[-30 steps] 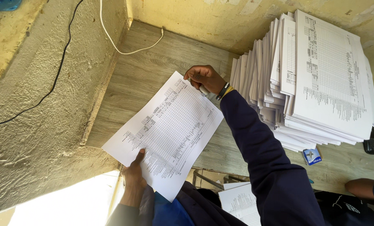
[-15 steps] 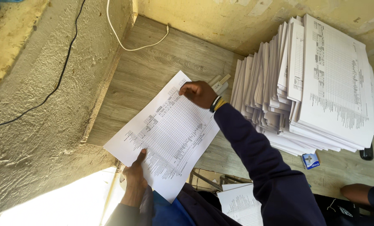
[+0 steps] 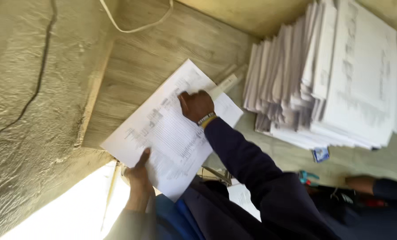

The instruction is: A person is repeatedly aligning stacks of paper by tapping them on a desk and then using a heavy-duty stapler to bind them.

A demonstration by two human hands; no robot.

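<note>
A white printed sheet (image 3: pixel 171 133) with a table of lines lies slanted over the wooden tabletop (image 3: pixel 145 66). My left hand (image 3: pixel 138 174) grips its lower edge, thumb on top. My right hand (image 3: pixel 196 106), with a banded wrist and a dark blue sleeve, rests closed on the upper middle of the sheet. A pale pen-like stick (image 3: pixel 227 82) juts out from its fingers toward the paper pile.
A tall, fanned pile of printed papers (image 3: pixel 336 75) fills the right side. A white cable (image 3: pixel 136 27) and a black cable (image 3: pixel 38 75) run along the rough wall. Another person's hand (image 3: pixel 360 183) lies at the lower right, near a small blue item (image 3: pixel 320 154).
My right hand has moved from the sheet's top corner down onto its middle. The left hand keeps its grip. The view has drawn closer and is blurred.
</note>
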